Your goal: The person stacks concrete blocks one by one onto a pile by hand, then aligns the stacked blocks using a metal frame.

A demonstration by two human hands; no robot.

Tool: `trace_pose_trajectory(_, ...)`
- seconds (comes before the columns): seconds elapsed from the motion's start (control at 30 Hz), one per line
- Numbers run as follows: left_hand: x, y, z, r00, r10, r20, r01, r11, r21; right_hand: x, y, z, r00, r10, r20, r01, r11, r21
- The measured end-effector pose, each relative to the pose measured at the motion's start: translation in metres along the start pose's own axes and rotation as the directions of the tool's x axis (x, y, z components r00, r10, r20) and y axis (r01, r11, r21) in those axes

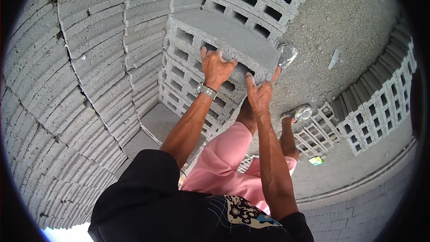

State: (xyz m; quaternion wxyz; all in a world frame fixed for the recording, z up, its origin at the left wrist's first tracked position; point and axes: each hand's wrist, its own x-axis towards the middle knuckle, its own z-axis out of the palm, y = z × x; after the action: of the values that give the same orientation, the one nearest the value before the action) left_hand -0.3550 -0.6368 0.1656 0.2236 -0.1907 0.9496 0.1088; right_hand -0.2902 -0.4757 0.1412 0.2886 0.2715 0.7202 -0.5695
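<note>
A grey hollow concrete block (228,31) lies along the top of a stack of like blocks, its holed side facing me. My left hand (216,68), with a metal-banded watch (206,91) at the wrist, grips that side with its fingers curled at the holes. At the block's right end my right hand (260,93) holds the corner, thumb at a hole and a finger stretched along the end face. Where some of the fingertips go inside the holes is hidden. The stacked blocks (180,72) continue below it.
A tall wall of piled blocks (96,58) rises close on my left. More hollow blocks (251,0) stand beyond, and a row of blocks (380,107) runs at the right. On the gravelly ground (345,13) lie a grey fragment (334,58) and a green-yellow packet (316,160). My feet stand between the rows.
</note>
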Motion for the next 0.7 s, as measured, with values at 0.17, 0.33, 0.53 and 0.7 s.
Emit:
trace_pose_trajectory(0.17, 0.016, -0.032, 0.028, 0.996, 0.045, -0.077, -0.040, 0.997, 0.061, 0.027, 0.019, 0.033, 0.975, -0.216, -0.055, 0.202, 0.961, -0.191)
trace_pose_trajectory(0.33, 0.016, -0.035, 0.031, 0.998, 0.045, -0.033, -0.044, 0.999, 0.017, 0.019, 0.022, 0.036, 0.976, -0.208, -0.057, 0.208, 0.978, -0.016)
trace_pose_trajectory(0.53, 0.016, -0.040, 0.039, 0.997, 0.056, -0.053, -0.055, 0.998, 0.024, 0.014, 0.004, 0.030, 0.975, -0.197, -0.105, 0.166, 0.954, -0.250)
trace_pose_trajectory(0.7, 0.014, -0.035, 0.036, 0.996, 0.007, 0.090, -0.016, 0.996, 0.093, 0.010, -0.001, 0.008, 0.986, -0.073, -0.150, 0.068, 0.997, -0.040)
